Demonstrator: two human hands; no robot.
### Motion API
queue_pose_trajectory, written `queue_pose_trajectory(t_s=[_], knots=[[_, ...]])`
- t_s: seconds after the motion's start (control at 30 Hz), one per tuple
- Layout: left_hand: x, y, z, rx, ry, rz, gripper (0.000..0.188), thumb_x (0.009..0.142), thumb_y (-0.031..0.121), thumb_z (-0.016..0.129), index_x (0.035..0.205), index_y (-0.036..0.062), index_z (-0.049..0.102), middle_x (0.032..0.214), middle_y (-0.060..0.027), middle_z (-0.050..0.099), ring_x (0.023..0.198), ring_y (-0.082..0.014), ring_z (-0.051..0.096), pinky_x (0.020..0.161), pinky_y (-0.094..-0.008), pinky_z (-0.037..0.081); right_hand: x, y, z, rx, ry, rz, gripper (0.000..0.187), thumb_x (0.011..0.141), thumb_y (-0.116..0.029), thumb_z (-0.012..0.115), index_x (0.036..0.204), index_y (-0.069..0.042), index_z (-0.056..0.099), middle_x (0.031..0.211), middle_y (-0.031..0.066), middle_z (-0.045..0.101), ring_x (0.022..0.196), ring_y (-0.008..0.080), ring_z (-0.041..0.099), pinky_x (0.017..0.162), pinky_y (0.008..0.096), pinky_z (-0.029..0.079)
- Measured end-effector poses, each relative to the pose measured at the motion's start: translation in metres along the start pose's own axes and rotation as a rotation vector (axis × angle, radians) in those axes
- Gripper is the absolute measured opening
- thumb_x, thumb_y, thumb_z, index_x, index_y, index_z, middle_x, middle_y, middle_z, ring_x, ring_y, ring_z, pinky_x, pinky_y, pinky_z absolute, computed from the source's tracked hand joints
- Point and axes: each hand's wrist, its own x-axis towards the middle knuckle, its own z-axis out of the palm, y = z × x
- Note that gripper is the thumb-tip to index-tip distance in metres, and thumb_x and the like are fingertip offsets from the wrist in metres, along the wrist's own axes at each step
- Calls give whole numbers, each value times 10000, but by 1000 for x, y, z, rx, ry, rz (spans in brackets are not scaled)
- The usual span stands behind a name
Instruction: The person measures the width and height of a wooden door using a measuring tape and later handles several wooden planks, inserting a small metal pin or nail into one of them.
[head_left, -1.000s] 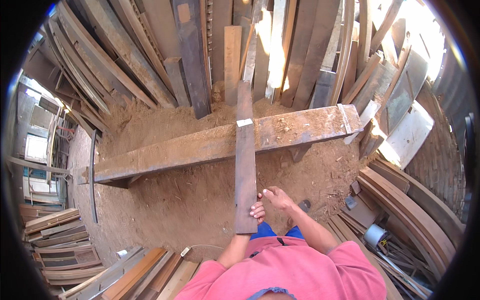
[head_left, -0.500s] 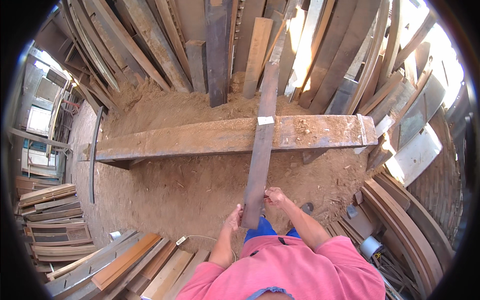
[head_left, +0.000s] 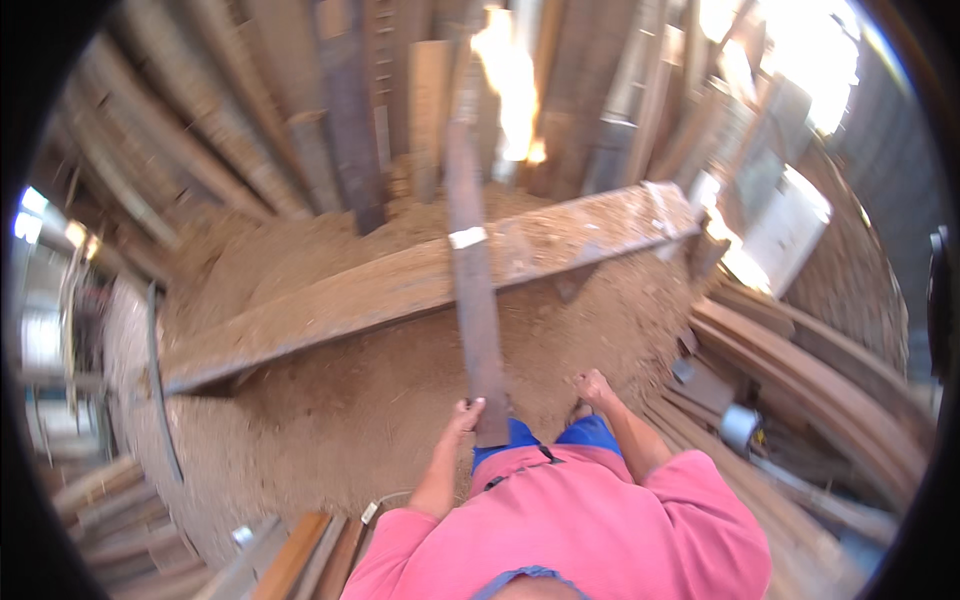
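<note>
A long dark wooden board (head_left: 475, 320) lies crosswise over a thick timber bench (head_left: 340, 305) strewn with sawdust. Its near end reaches my waist, and a small white patch (head_left: 467, 237) sits on it where it passes over the bench. My left hand (head_left: 466, 415) grips the board's left edge close to that near end, thumb on top. Off to the right of the board, touching nothing around it, my right hand (head_left: 592, 388) is closed with the fingers curled. Whatever it may hold is too small and blurred to make out.
Planks (head_left: 240, 130) lean upright behind the bench above heaped sawdust. Stacked boards (head_left: 800, 375) lie at the right near a blue-grey can (head_left: 740, 425). More timber (head_left: 300, 555) rests at the lower left, and a thin dark strip (head_left: 160, 390) stands at the bench's left end.
My right hand has left the board's edge and moved right. My left hand stays on the board. The whole view has turned and is blurred, with the bench now slanting up to the right.
</note>
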Motion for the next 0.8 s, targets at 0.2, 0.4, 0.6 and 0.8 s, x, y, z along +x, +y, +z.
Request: queue_pose_trajectory(t_s=[0.2, 0.4, 0.6, 0.8], knots=[[-2, 44, -6, -62, 39, -118, 360, 928, 300, 573, 1156, 40, 473, 979, -108, 613, 760, -199, 623, 630, -347, 531, -30, 145, 8, 137, 159, 224, 293, 781, -258, 563, 801, 12, 676, 796, 234, 664, 726, 342, 655, 650, 434, 503], [7, 71, 7, 218, 342, 14, 515, 903, 276, 596, 1321, 50, 397, 1103, -160, 555, 831, -226, 597, 676, -347, 517, -54, 197, 5, 351, 238, 192, 267, 774, -243, 559, 759, 2, 666, 729, 173, 663, 658, 288, 634, 581, 413, 484], [-34, 144, 154, 1554, 695, 170, 709, 825, 469, 585, 1400, 104, 390, 1355, -241, 421, 1103, -415, 525, 936, -480, 433, -91, 266, -53, 795, 456, 291, 237, 771, -223, 552, 764, -14, 661, 683, 119, 652, 679, 242, 635, 588, 402, 484], [24, 168, 296, 861, -335, 260, 492, 895, 337, 578, 1270, 21, 541, 1151, -174, 611, 1080, -291, 582, 931, -372, 454, -113, 397, -102, 155, 425, 459, 188, 697, -205, 549, 759, -78, 673, 817, 158, 659, 781, 365, 632, 673, 438, 510]])
